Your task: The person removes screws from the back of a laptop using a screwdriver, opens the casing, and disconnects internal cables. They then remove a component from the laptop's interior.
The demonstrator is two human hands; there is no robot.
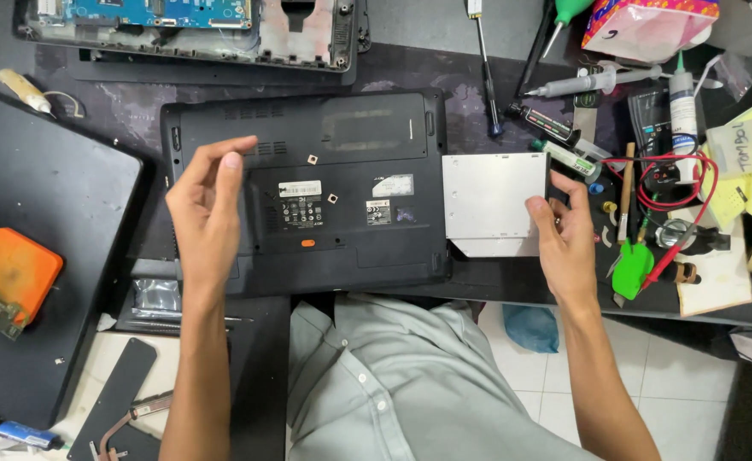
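A black laptop (307, 192) lies bottom-up in the middle of the dark desk (444, 77), with small labels and an orange dot on its underside. A flat silver drive (495, 203) sticks out of its right edge, most of it clear of the case. The right hand (568, 239) grips the drive's right end, thumb on top near the corner and fingers curled at the edge. The left hand (209, 209) hovers over the laptop's left side, open, fingers loosely bent with the thumb apart, holding nothing (whether it touches the case is unclear). Above the laptop lies an opened chassis (188, 30) with a blue board showing. To the left sits an orange block (8, 277) on a dark panel. Right of the drive the desk is crowded: a screwdriver (484, 68), syringes (593, 81), a white bottle (683, 107), red leads (675, 183) and a green pick (632, 269)
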